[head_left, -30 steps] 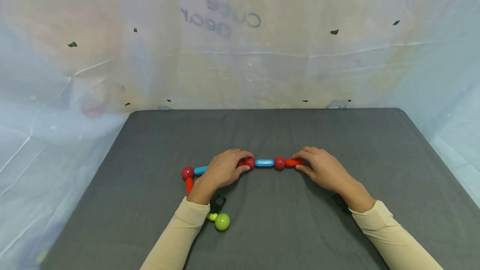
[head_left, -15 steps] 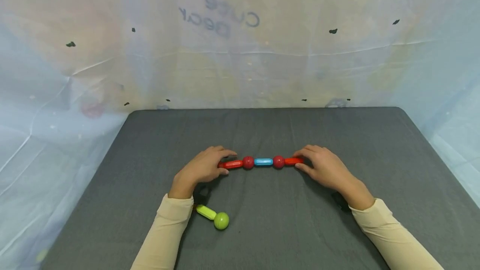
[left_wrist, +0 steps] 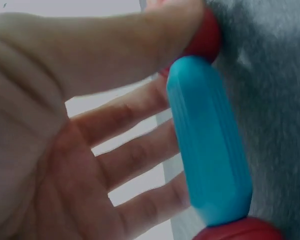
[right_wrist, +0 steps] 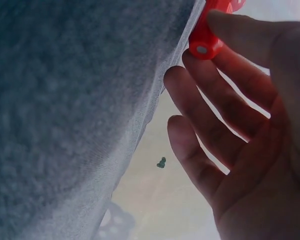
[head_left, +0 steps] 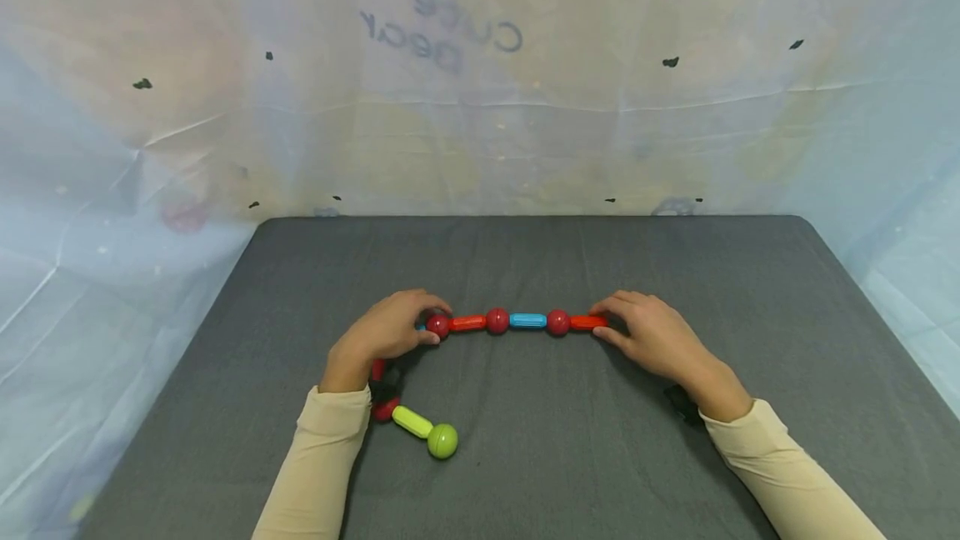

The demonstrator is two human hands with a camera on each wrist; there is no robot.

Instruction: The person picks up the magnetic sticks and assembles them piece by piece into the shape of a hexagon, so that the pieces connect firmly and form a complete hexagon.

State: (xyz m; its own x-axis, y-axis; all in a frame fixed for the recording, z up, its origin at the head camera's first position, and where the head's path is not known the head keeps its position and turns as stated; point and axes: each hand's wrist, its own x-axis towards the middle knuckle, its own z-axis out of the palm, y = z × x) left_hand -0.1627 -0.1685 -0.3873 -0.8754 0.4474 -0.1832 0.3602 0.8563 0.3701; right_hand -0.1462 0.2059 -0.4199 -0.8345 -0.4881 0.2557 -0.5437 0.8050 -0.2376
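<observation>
A chain of toy magnetic sticks and balls lies on the grey table. My left hand (head_left: 386,327) pinches a red ball (head_left: 438,325) between thumb and fingers; a blue stick (left_wrist: 210,145) runs from that ball beneath the palm to another red ball (left_wrist: 242,231). Rightward follow a red stick (head_left: 468,322), a red ball (head_left: 497,321), a blue stick (head_left: 528,321) and one more red ball (head_left: 558,322). At the right end, my right hand (head_left: 651,336) pinches a red stick (head_left: 588,322), whose free end shows a silvery disc. The left wrist partly hides the chain's bend.
Nearer me, a yellow-green stick (head_left: 412,422) joins a red ball (head_left: 386,412) beside the left cuff to a green ball (head_left: 442,441). A pale printed sheet (head_left: 525,148) hangs behind the grey table (head_left: 570,265).
My left hand has slid left along the chain, from the middle red ball past the red stick to the ball it now pinches. The right hand stays at the end stick.
</observation>
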